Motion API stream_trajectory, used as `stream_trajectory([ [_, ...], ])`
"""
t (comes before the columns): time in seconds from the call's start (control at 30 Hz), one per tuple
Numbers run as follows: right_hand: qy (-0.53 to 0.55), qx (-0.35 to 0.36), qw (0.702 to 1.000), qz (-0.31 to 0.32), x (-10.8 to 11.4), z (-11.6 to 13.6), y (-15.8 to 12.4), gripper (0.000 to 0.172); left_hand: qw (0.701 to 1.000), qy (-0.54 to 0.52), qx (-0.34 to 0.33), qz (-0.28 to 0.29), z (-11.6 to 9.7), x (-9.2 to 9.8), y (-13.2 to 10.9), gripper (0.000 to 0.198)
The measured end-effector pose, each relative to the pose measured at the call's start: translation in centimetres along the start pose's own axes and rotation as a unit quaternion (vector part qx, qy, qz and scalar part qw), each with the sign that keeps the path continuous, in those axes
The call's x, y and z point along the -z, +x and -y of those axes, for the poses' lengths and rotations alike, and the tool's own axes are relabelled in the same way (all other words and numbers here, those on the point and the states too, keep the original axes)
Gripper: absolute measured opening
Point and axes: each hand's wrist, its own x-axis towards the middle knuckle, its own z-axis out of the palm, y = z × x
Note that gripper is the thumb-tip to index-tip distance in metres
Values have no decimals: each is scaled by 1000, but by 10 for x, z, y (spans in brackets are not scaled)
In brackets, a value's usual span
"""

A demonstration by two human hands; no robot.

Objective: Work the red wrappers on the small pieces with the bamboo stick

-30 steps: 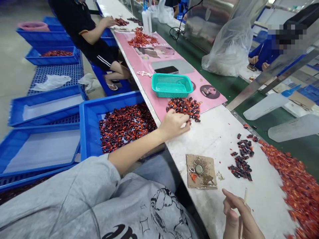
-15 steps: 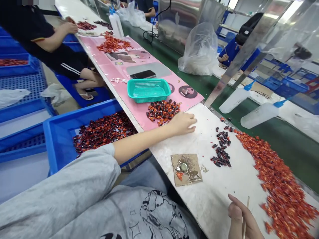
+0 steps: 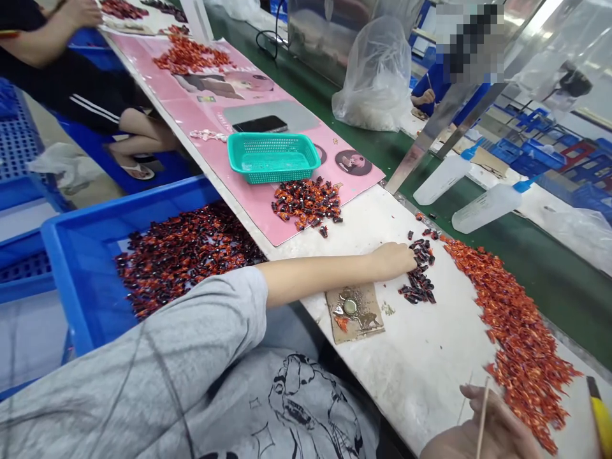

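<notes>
My left hand [image 3: 394, 260] is at the small pile of black plastic pieces [image 3: 419, 290] on the white tabletop. Its fingers are curled together at the pile's edge; whatever is between the fingertips is hidden. At the lower right, my right hand [image 3: 478, 430] is closed around a thin wooden stick [image 3: 484, 408], which points upward. Just below my left forearm lies a square of brown cardboard [image 3: 361, 328], wet, with a small round cap and an orange piece on it. A long heap of orange-red pieces [image 3: 516, 325] runs along the right side.
A heap of joined black-and-orange pieces [image 3: 306, 204] lies beside a green basket [image 3: 272, 172] on a pink mat. A blue bin [image 3: 67, 268] holds more. White squeeze bottles [image 3: 488, 207] lie at the far edge. A yellow-handled tool [image 3: 600, 408] is far right. Co-workers sit nearby.
My left hand has moved right from beside the black-and-orange heap to the black pieces. A few joined pieces now show where it was. My right hand has shifted slightly right and down.
</notes>
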Motion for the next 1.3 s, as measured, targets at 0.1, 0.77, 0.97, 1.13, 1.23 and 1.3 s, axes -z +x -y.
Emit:
stream_trajectory([
  [0.1,-32,70,996,-44,-14,12,-6,53,1000,-22,7,-21,7,5,-16,23],
  [0.77,24,-29,959,282,-100,26,5,28,641,-668,217,-309,-13,-15,-182,27],
  [0.97,24,-62,954,292,-102,27,1,34,602,-715,226,-275,-15,-9,-193,32],
  [1.13,49,-113,958,260,-102,31,2,32,539,-755,269,-260,-20,-7,-197,33],
  [1.23,74,-133,962,225,-99,36,6,28,503,-774,274,-268,-26,-9,-194,29],
  [1.3,91,-135,965,204,-96,41,9,26,483,-786,277,-268,-31,-13,-191,28],
])
